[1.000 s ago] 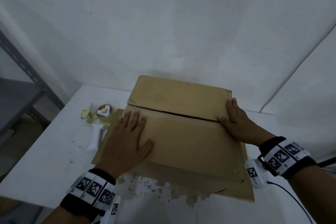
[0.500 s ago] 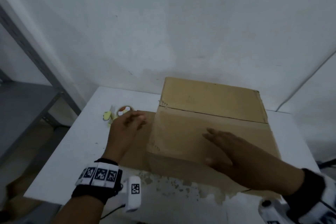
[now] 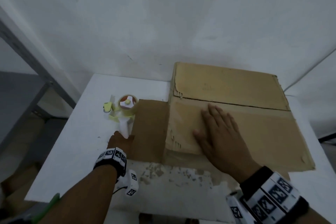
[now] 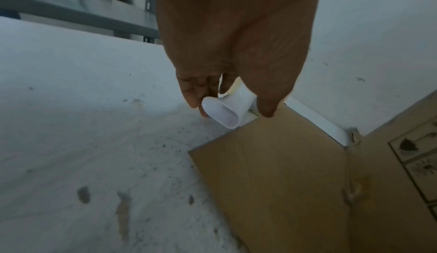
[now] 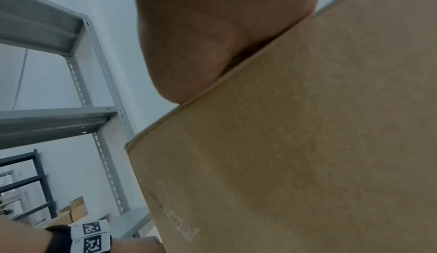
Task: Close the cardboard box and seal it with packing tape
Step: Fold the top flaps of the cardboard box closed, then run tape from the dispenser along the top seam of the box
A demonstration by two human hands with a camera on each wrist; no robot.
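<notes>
The cardboard box (image 3: 227, 85) stands on the white table (image 3: 81, 132) with its two long top flaps folded down and a dark seam between them. My right hand (image 3: 221, 132) lies flat, fingers straight, on the near flap; the right wrist view shows the palm (image 5: 212, 42) pressed on the cardboard (image 5: 307, 145). A side flap (image 3: 149, 129) sticks out flat to the left. Beside it lies the tape dispenser (image 3: 125, 109) with its clear tape roll. My left hand (image 3: 121, 141) grips its white handle (image 4: 222, 112) between fingers and thumb.
A grey metal shelf (image 3: 27, 51) stands left of the table, with brown boxes low on the floor by it. The white wall rises right behind the box. The table's front edge (image 3: 172, 174) is chipped and peeling.
My left hand left the near flap and went left to the dispenser's handle. My right hand slid from the box's right end to the near flap's left part.
</notes>
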